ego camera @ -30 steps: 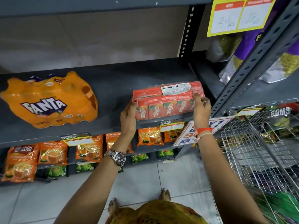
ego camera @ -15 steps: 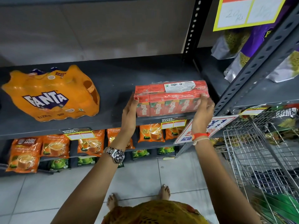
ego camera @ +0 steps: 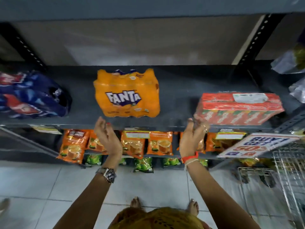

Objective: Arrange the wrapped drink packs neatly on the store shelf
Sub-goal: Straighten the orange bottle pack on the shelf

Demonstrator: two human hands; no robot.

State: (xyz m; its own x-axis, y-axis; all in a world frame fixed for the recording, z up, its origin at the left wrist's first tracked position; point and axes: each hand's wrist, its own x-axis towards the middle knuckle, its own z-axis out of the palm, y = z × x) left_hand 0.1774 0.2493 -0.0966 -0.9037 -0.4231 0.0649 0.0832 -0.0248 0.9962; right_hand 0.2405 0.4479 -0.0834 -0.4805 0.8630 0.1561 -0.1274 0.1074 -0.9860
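Observation:
Three wrapped packs lie on the dark grey shelf (ego camera: 178, 90). A blue and red pack (ego camera: 31, 96) is at the left, an orange Fanta pack (ego camera: 127, 94) in the middle, and a red carton pack (ego camera: 239, 107) at the right. My left hand (ego camera: 107, 138) hangs open just below the shelf's front edge, under the Fanta pack's left corner. My right hand (ego camera: 193, 138) is open too, its fingertips near the red pack's left end; whether they touch it is blurred. Neither hand holds anything.
Orange pouches (ego camera: 160, 142) and green packets (ego camera: 143, 164) fill the lower shelves. A tilted promo sign (ego camera: 257, 144) hangs at the right, beside a wire trolley (ego camera: 287, 171). Black uprights (ego camera: 254, 38) flank the bay. Silver and purple bags (ego camera: 290, 61) sit on the neighbouring shelf.
Both hands have let go of the red pack and shifted left, toward the Fanta pack. The view has swung left, bringing the blue pack into sight.

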